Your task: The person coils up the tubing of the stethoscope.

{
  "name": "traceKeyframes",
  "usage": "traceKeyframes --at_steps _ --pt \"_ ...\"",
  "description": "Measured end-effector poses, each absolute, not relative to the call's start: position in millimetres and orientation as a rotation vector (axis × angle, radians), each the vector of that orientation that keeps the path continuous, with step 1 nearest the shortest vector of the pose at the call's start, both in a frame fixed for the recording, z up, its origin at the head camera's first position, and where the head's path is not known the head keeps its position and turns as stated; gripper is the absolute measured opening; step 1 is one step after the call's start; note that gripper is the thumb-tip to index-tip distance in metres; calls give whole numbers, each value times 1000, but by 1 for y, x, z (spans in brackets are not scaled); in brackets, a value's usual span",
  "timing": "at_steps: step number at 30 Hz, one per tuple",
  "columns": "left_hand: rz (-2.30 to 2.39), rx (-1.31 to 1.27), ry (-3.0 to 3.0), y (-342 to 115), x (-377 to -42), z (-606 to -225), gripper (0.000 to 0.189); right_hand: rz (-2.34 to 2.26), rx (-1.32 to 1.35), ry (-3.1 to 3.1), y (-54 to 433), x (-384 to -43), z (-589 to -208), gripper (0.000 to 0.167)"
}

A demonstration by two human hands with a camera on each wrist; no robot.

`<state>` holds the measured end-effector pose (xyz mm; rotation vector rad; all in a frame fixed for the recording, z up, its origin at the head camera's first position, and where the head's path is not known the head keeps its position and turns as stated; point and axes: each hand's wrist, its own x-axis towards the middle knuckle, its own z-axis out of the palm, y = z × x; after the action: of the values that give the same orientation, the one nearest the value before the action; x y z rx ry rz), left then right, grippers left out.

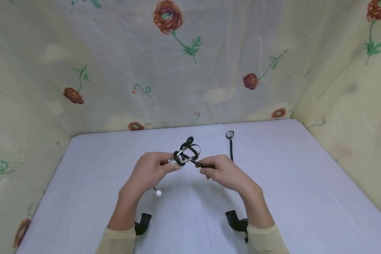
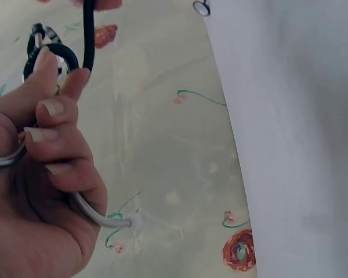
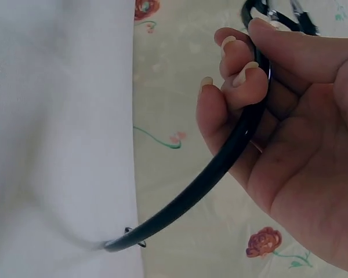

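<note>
A black stethoscope (image 1: 188,148) with silver metal ear tubes is held up above the table between both hands. My left hand (image 1: 150,169) grips the ear tubes, and the black tubing is wound round them in loops at its fingertips. Below that hand one white ear tip (image 1: 158,193) sticks out; the left wrist view shows its curved metal ear tube (image 2: 93,215) passing out from under the fingers. My right hand (image 1: 225,173) pinches the black tube (image 3: 191,191) between thumb and fingers. Beyond it, the round chest piece (image 1: 230,134) is at the tube's far end; whether it touches the table cannot be told.
A white-covered table (image 1: 92,183) lies under both hands. Floral cloth (image 1: 209,91) hangs behind the table's far edge and along both sides. Black wrist-worn pieces (image 1: 143,224) show beside both forearms.
</note>
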<state>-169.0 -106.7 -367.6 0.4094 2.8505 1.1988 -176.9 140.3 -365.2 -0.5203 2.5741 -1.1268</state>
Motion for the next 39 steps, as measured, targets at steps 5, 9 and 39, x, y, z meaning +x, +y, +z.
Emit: traceKeyframes --at_steps 5,9,39 --pt "1036 275 3010 -110 -172 -371 14 -1111 -514 2572 142 -176 -366 24" --pt "966 232 3039 -109 -174 -374 18 -1105 -546 2564 142 -174 -363 26" --pt "970 886 2421 -81 -160 -374 14 -1517 -701 2546 163 -168 -346 9"
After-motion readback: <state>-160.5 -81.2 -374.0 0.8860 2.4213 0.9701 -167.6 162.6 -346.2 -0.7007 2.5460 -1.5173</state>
